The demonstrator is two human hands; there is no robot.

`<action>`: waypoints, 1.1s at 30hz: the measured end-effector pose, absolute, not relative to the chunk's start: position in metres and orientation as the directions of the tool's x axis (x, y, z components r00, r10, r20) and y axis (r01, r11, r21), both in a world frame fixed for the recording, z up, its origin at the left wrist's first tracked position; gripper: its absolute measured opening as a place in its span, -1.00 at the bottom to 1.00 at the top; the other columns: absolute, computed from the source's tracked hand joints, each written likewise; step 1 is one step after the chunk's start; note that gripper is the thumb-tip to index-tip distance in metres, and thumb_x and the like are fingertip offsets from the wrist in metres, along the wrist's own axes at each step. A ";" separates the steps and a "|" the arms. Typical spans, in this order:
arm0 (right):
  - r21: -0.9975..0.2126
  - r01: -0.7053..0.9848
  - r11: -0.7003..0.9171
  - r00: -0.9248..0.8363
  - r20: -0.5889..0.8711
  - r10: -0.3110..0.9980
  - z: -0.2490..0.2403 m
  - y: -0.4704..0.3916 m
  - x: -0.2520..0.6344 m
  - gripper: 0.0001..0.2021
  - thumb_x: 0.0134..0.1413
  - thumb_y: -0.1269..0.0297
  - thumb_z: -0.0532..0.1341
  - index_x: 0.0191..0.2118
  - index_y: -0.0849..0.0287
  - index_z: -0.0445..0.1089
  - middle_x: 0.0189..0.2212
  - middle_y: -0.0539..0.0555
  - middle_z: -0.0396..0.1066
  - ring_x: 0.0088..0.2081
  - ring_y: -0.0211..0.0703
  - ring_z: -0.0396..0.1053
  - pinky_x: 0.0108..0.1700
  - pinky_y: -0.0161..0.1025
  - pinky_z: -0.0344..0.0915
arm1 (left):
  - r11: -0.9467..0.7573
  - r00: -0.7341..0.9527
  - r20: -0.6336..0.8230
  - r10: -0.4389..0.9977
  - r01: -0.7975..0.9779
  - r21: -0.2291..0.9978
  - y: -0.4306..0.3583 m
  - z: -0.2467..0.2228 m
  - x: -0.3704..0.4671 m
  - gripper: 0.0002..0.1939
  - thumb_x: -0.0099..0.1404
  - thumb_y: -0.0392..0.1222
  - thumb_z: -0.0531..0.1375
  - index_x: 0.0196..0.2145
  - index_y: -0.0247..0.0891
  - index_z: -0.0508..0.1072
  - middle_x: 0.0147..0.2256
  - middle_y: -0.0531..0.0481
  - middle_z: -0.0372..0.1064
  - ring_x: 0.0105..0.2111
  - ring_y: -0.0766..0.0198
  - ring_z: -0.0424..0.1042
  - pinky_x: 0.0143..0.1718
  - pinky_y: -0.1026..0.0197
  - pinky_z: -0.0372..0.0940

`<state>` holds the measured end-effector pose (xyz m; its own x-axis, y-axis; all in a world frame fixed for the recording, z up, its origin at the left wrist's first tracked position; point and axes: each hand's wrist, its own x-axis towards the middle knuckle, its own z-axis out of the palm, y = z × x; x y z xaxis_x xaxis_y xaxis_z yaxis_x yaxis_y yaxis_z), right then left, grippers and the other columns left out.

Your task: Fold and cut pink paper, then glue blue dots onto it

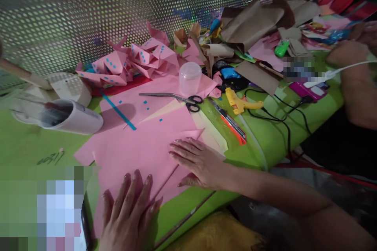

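Pink paper sheets [126,149] lie on the green tabletop in front of me, with a fold or edge line running between my hands. My left hand [126,208] rests on the near left part of the paper, fingers spread. Flat on the right part of the paper is my right hand [200,160], its fingers stretched out. Neither hand holds anything. Just beyond them, scissors [176,97] with black handles lie across the paper beside a clear plastic cup [190,78]. A blue strip [119,110] and several tiny blue pieces are on the pink paper.
An orange utility knife [231,123] and a yellow glue gun [241,102] with cables lie to the right. Folded pink paper shapes [112,66] and brown paper [256,19] line the back. A white cup [79,115] lies at left. Another person's arm [356,82] is at far right.
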<state>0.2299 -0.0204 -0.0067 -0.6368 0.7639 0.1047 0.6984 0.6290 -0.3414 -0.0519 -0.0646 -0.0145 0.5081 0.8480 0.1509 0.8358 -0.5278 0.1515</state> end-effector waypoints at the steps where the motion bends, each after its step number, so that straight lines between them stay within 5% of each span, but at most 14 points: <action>1: -0.342 0.701 0.625 -0.631 0.108 0.768 -0.007 -0.020 0.230 -0.25 0.26 -0.18 -0.05 0.33 0.33 0.03 0.34 0.20 0.01 0.38 0.04 -0.15 0.37 0.11 -0.12 | -0.528 0.510 0.145 0.848 0.836 0.150 -0.065 -0.014 -0.052 -0.36 0.40 -0.15 0.05 0.36 0.01 -0.08 0.30 -0.11 0.07 0.32 -0.01 -0.03 0.31 -0.24 -0.24; 17: -0.307 0.811 0.497 -0.478 0.142 0.867 -0.006 -0.015 0.239 -0.29 0.27 -0.16 -0.05 0.31 0.33 0.09 0.34 0.20 0.01 0.37 0.02 -0.11 0.37 0.02 -0.06 | -0.545 0.528 0.149 0.836 0.828 0.129 -0.063 -0.011 -0.052 -0.37 0.39 -0.13 0.07 0.35 0.00 -0.02 0.28 -0.12 0.12 0.31 -0.04 0.01 0.29 -0.26 -0.20; 33: -0.186 0.952 0.242 -0.244 0.014 0.970 -0.014 -0.008 0.255 -0.15 0.27 -0.21 -0.22 0.36 0.51 -0.11 0.35 0.41 -0.18 0.38 0.17 -0.22 0.34 0.24 -0.21 | -0.543 0.524 0.180 0.832 0.836 0.078 -0.065 -0.004 -0.045 -0.52 0.40 -0.08 0.09 0.24 -0.11 0.24 0.26 -0.09 0.16 0.28 -0.05 0.08 0.30 -0.25 -0.18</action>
<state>0.2547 -0.0084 -0.0138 -0.2437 0.9698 0.0139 0.9524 0.2420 -0.1855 -0.0453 -0.0652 -0.0042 0.5241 0.8324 0.1800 0.8359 -0.5432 0.0780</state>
